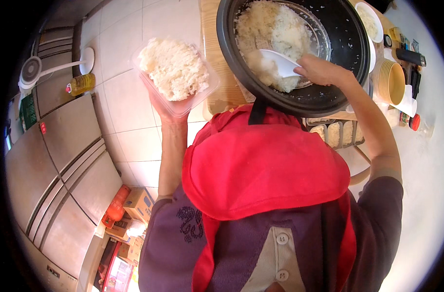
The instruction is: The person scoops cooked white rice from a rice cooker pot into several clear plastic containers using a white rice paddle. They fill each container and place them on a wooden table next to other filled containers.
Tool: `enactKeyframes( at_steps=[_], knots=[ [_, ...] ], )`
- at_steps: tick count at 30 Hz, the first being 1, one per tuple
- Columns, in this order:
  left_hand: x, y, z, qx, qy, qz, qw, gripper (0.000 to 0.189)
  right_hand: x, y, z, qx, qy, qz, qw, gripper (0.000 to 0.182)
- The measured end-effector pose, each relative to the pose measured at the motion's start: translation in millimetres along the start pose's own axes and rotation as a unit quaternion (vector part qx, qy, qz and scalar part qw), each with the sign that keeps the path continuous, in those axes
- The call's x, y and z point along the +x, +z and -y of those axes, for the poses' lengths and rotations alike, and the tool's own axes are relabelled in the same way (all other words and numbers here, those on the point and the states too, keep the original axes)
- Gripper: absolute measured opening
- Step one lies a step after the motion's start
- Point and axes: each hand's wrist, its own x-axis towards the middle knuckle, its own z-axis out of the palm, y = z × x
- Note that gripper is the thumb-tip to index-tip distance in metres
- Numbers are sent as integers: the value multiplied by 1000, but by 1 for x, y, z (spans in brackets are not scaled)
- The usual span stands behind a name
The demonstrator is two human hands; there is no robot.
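My left hand (169, 109) supports a clear plastic container (180, 108) from below, out to the left over the tiled floor. Cooked white rice (174, 69) is heaped in it above the rim. With my right hand (322, 71) I grip the handle of a white rice paddle (278, 62). Its blade is down in the rice (291, 33) inside a large black pot (348, 47). The rice lies to the pot's left side, on what looks like a clear, perforated round plate or liner (326, 40). Loose grains stick to the dark inner wall.
The pot stands on a wooden table (214, 65). Several rice-filled containers (335, 133) sit near its right edge. Further right are stacked yellow bowls (390, 82) and a white bowl (370, 22) of rice. A fan (61, 67), an oil bottle (81, 84) and steel cabinets (70, 138) are at left.
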Motion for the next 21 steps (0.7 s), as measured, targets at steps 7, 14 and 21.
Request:
enactKeyframes(
  at_steps=[7, 14, 21],
  knots=[
    [2, 13, 3, 27, 11, 18, 999, 48, -28, -11, 15, 187, 108, 95, 972, 34],
    [14, 16, 12, 396, 120, 5, 910, 76, -51, -15, 22, 435, 106, 73, 891, 33],
    [27, 47, 35, 181, -37, 62, 981, 64, -100, -40, 71, 472, 98, -181, 858, 30]
  ],
)
